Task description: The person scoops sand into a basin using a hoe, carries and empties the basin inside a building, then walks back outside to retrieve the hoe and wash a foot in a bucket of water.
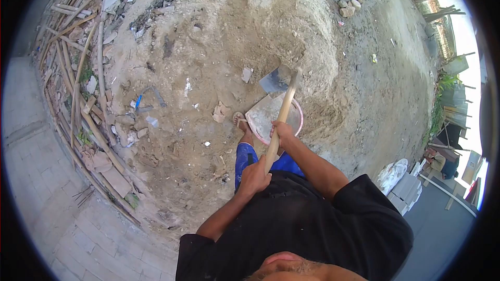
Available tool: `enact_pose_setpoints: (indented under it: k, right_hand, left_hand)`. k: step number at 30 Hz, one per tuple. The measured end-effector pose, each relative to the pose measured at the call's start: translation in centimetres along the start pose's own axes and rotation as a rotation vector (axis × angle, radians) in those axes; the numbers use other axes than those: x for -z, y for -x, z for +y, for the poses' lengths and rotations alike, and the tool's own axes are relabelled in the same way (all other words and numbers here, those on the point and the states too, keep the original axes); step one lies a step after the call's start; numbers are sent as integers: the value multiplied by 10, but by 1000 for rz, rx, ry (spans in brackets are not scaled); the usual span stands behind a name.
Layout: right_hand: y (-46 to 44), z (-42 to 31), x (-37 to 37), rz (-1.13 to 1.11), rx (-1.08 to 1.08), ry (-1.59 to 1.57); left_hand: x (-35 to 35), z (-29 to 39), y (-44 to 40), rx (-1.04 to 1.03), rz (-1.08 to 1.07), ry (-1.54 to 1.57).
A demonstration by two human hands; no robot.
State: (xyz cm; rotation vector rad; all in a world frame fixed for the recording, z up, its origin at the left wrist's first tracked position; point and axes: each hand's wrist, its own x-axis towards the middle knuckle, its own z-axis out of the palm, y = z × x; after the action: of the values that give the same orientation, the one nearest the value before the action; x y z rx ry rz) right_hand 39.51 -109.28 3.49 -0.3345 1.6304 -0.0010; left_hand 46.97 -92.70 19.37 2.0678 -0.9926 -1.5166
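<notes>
My left hand is wrapped round the lower end of a long wooden handle, close to my waist. Further up the same handle, my right hand is closed on it. The handle belongs to a hoe, whose flat metal blade is over the sandy soil just beyond a round basin. The basin has a reddish-pink rim and stands in front of my feet, partly behind the handle. Its greyish inside shows no clear heap of material. A sandaled foot is at its left.
A dug mound of sandy soil lies ahead. Wooden poles and rubble line the left, beside a block wall. Stones lie at upper right. Stacked grey blocks and a white sack are at lower right.
</notes>
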Motion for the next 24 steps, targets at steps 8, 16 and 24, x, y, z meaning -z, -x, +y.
enact_pose_setpoints:
  k: [8, 16, 24]
  right_hand:
    - [-73, -4, -63, 129, 134, -6]
    - [-124, -7, -140, 32, 77, 159]
    - [-60, 30, -91, -346, 103, 393]
  left_hand:
    - [18, -75, -64, 84, 53, 165]
    - [40, -100, -109, 289, 178, 139]
    - [-64, -16, -33, 445, 497, 225]
